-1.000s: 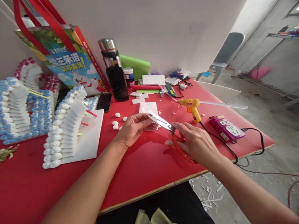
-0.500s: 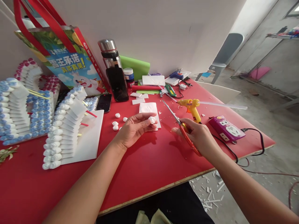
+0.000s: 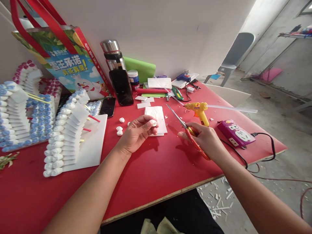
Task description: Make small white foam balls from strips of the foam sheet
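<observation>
Between the fingertips of my left hand (image 3: 140,132) is a small white paper rosette (image 3: 153,123), held above the red table (image 3: 146,175). My right hand (image 3: 204,138) is closed round the orange handles of a pair of scissors (image 3: 179,117), whose blades point away and to the left. Beneath and behind my left hand lies a stack of white paper squares (image 3: 162,125). More white rosettes (image 3: 119,130) rest on the table left of that hand, one partly hidden behind it.
A yellow glue gun (image 3: 201,112) and a purple power strip (image 3: 235,134) stand on the right. To the left is a white model edged with rosettes (image 3: 57,146). A phone (image 3: 121,87) leans against a steel flask (image 3: 110,48); a green cutter (image 3: 177,93) lies at the back.
My left hand has moved slightly left with the rosette, which is turned in the fingers. The scissors have shifted a little to the left and stay in my right hand.
</observation>
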The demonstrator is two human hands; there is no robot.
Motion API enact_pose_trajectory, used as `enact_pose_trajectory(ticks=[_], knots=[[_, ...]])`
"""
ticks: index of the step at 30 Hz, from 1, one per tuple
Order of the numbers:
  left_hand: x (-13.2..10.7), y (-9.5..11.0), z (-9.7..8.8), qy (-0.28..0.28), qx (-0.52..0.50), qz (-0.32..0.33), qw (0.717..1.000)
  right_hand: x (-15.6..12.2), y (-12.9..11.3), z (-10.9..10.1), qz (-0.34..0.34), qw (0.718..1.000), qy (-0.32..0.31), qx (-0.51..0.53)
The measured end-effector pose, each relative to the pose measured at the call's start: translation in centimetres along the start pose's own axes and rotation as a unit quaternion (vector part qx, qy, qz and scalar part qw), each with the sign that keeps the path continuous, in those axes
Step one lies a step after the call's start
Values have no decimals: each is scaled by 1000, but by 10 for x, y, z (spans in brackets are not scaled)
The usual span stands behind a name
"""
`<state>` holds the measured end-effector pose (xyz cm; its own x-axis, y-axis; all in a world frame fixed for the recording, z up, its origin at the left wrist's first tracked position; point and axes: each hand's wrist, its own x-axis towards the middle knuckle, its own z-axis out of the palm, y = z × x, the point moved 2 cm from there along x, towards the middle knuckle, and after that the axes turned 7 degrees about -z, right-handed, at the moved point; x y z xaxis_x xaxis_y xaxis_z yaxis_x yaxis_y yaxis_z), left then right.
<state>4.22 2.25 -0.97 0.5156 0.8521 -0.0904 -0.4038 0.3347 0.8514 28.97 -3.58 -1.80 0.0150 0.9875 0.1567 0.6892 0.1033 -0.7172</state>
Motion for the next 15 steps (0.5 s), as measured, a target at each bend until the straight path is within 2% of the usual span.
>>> enact_pose_trajectory(ticks=[7,15], knots=[[3,-3,-5,8,-22,1,1000,-2,-6,-2,-4,1000,-11,-15],[7,-4,-10,73,-72,14,995,-14,-13,-7,-54,996,-59,-28]])
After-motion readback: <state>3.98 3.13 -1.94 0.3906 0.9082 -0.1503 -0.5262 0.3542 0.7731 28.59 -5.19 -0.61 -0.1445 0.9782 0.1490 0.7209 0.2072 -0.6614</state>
